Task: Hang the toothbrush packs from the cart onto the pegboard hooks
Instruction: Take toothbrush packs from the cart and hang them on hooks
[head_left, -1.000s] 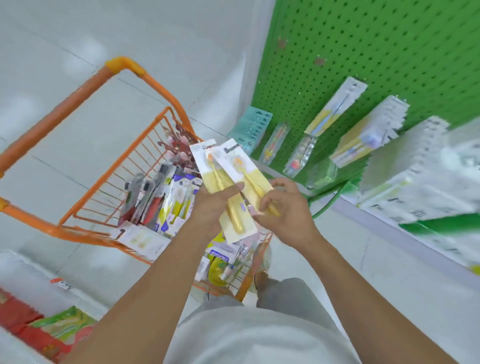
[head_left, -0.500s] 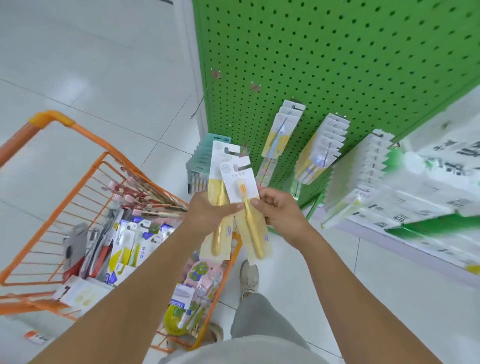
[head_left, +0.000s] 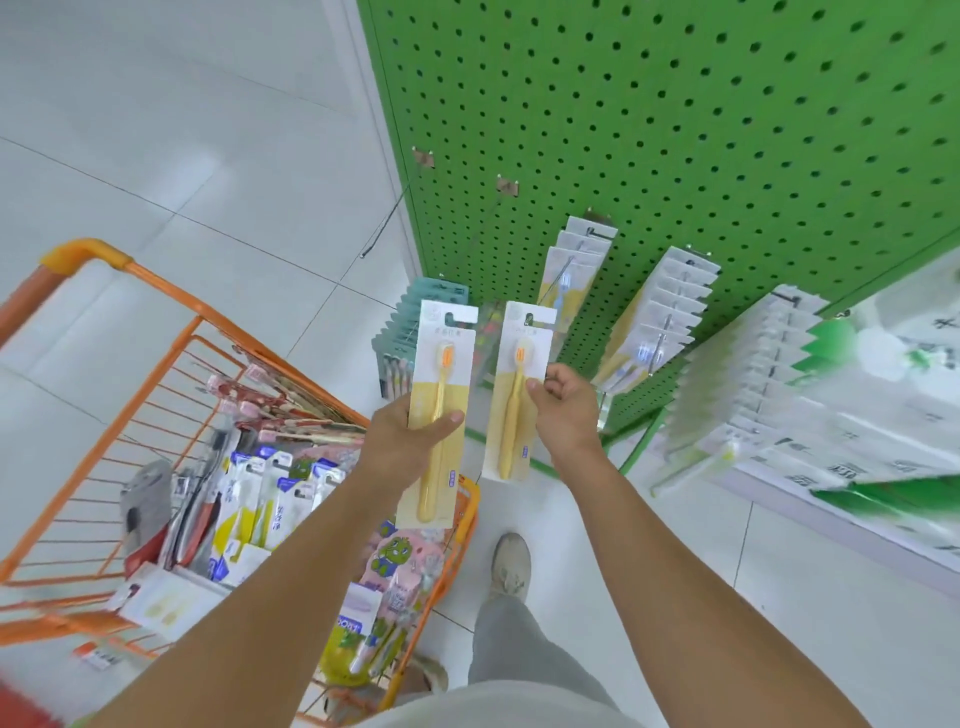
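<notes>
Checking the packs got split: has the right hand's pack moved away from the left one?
Yes. The right hand drew its pack rightward toward the pegboard.

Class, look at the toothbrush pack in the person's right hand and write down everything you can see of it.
The toothbrush pack is a flat card, white above and pale yellow below, under what looks like a clear blister. It holds one yellow toothbrush, bristles up. A hang slot is cut at its top edge. It is upright, slightly tilted, in front of the green pegboard, not on a hook. Only the right hand pinches its right edge.
</notes>
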